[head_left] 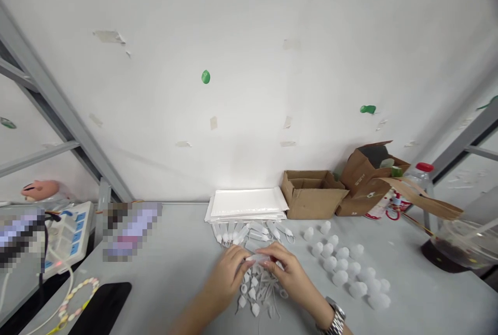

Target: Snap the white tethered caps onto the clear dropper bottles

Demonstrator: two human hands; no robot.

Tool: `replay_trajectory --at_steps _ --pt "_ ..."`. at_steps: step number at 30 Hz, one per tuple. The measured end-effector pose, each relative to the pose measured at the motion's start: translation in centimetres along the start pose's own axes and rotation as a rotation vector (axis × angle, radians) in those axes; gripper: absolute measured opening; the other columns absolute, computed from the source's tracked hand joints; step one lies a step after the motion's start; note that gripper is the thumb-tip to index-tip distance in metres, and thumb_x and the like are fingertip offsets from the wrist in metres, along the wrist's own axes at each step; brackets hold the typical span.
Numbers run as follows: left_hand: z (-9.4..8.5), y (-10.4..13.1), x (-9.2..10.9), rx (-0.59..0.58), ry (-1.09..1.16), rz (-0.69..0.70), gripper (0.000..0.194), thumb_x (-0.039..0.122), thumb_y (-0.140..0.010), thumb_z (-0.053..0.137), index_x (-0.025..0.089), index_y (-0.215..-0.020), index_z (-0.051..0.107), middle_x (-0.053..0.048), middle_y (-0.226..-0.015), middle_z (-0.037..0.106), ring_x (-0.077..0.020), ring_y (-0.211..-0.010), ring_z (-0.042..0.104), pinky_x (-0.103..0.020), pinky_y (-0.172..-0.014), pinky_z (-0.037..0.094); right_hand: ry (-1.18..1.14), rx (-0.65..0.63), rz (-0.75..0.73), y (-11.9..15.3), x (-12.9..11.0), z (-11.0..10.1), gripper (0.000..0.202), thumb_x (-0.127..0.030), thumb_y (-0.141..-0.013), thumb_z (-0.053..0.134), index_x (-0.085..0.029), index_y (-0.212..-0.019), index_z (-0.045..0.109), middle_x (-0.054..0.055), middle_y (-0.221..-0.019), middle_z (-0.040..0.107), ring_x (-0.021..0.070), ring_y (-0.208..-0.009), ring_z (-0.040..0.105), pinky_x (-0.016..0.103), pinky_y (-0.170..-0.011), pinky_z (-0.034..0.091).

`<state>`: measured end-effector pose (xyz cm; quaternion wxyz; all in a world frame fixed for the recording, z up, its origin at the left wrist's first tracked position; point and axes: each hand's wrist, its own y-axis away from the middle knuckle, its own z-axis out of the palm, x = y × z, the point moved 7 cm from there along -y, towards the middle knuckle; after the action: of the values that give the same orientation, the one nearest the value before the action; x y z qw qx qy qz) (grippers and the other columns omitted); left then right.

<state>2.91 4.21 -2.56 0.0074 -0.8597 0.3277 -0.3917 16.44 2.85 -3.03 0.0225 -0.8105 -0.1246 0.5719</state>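
My left hand [229,274] and my right hand [288,271] meet over the middle of the grey table. Between them they pinch a small whitish translucent tube [257,258], one end in each set of fingertips. Below it lies a loose pile of small white pointed caps and looped cords [254,293]. Just beyond my hands is a row of clear-white tubes with loops [233,232]. To the right, several white fluffy-looking balls [340,265] are spread on the table.
White padded envelopes [249,203] are stacked by the wall beside an open cardboard box [313,203] and a brown paper bag [356,184]. A plastic bowl [462,247] stands far right. At left are a black phone [103,306], a bead bracelet [80,293] and a power strip [72,239].
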Motion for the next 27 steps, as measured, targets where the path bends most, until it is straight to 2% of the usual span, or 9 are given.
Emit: replay_trajectory --at_steps 4,6,8,12,17,22,25,27 --pt "0.7 0.2 -0.2 0.059 -0.105 0.024 0.032 0.030 -0.091 0.026 0.020 -0.074 0.051 -0.003 -0.073 0.057 -0.0181 -0.070 0.051 -0.029 -0.066 0.040 -0.054 -0.015 0.189 0.1 2.2 1.2 0.044 -0.050 -0.087 0.036 -0.017 -0.071 0.059 -0.002 -0.055 0.049 0.0131 -0.053 0.048 0.024 -0.054 0.040" --pt "0.8 0.3 -0.5 0.087 -0.132 -0.006 0.035 0.029 -0.091 0.024 0.020 -0.068 0.049 -0.003 -0.068 0.055 -0.0176 -0.066 0.050 -0.028 -0.063 0.039 0.013 -0.013 0.201 0.3 2.4 1.5 0.045 -0.048 -0.089 0.033 -0.017 -0.066 0.055 -0.003 -0.051 0.047 0.0127 -0.051 0.047 0.024 -0.054 0.038" --pt "0.8 0.3 -1.0 0.106 -0.112 -0.076 0.037 0.031 -0.091 0.024 0.020 -0.063 0.046 -0.002 -0.064 0.054 -0.0168 -0.063 0.050 -0.027 -0.061 0.038 0.080 0.015 0.129 0.5 1.8 1.4 0.037 -0.044 -0.090 0.036 -0.017 -0.074 0.057 -0.001 -0.060 0.052 0.0140 -0.058 0.050 0.025 -0.059 0.040" --pt "1.0 0.4 -2.3 0.110 0.072 -0.241 0.041 0.035 -0.091 0.022 0.020 -0.061 0.044 0.000 -0.058 0.051 -0.0147 -0.058 0.050 -0.024 -0.058 0.038 0.121 0.069 -0.070 0.8 -0.1 0.9 0.024 -0.036 -0.088 0.043 -0.018 -0.094 0.058 0.006 -0.088 0.058 0.0177 -0.082 0.054 0.029 -0.076 0.043" --pt "0.9 0.4 -2.0 0.114 0.090 -0.189 0.036 0.034 -0.090 0.024 0.020 -0.065 0.046 -0.001 -0.065 0.052 -0.0154 -0.064 0.050 -0.026 -0.062 0.039 0.106 0.019 0.063 0.8 0.6 1.1 0.027 -0.034 -0.090 0.039 -0.019 -0.099 0.059 0.002 -0.072 0.059 0.0163 -0.068 0.056 0.028 -0.067 0.045" --pt "1.1 0.3 -2.3 0.116 0.122 -0.207 0.037 0.036 -0.090 0.024 0.021 -0.062 0.043 -0.001 -0.065 0.048 -0.0164 -0.064 0.048 -0.028 -0.062 0.040 0.143 0.041 -0.056 0.7 -0.3 0.9 0.019 -0.028 -0.087 0.047 -0.019 -0.100 0.058 0.006 -0.094 0.061 0.0179 -0.083 0.057 0.031 -0.077 0.046" --pt "1.0 0.2 -1.9 0.130 0.195 -0.186 0.036 0.036 -0.090 0.025 0.020 -0.065 0.045 -0.001 -0.070 0.048 -0.0158 -0.067 0.049 -0.028 -0.065 0.041 0.178 0.027 -0.025 0.8 0.1 1.1 0.022 -0.026 -0.090 0.042 -0.020 -0.105 0.058 0.006 -0.094 0.063 0.0175 -0.082 0.059 0.032 -0.077 0.048" --pt "0.9 0.2 -1.9 0.150 0.260 -0.207 0.035 0.036 -0.090 0.027 0.020 -0.065 0.046 -0.001 -0.073 0.047 -0.0153 -0.067 0.050 -0.028 -0.066 0.043 0.243 0.019 -0.101 0.8 -0.2 1.3 0.025 -0.019 -0.090 0.041 -0.019 -0.110 0.056 0.007 -0.095 0.063 0.0182 -0.085 0.059 0.033 -0.079 0.049"
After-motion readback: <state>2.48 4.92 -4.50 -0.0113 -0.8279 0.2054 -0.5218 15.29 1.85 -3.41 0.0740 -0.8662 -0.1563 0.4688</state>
